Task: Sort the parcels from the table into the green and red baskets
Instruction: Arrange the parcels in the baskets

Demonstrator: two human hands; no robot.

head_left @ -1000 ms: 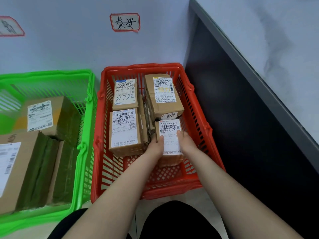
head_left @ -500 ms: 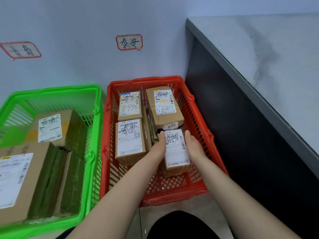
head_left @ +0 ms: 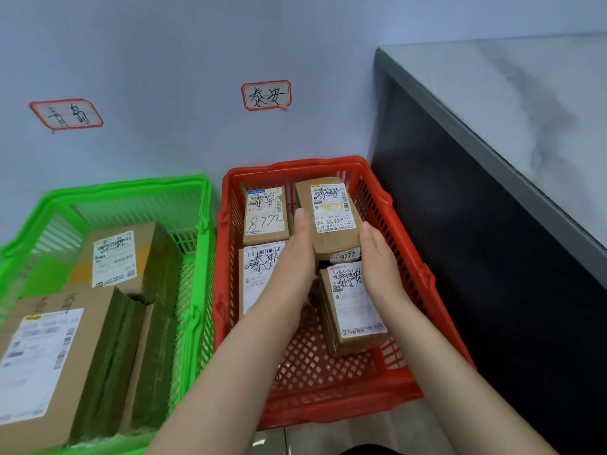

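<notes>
A person's left hand (head_left: 297, 254) and right hand (head_left: 377, 261), fingers straight and palms turned toward each other, flank a taped cardboard parcel (head_left: 331, 221) lying at the back right of the red basket (head_left: 410, 267). They grip nothing, and whether the palms press its sides cannot be told. The small box looks light and stiff, its paper label slick, and is probably best taken by its two long cardboard sides; larger cartons (head_left: 49, 356) fill the green basket (head_left: 197, 257) alongside.

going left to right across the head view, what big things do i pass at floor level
green basket → red basket → table
</notes>
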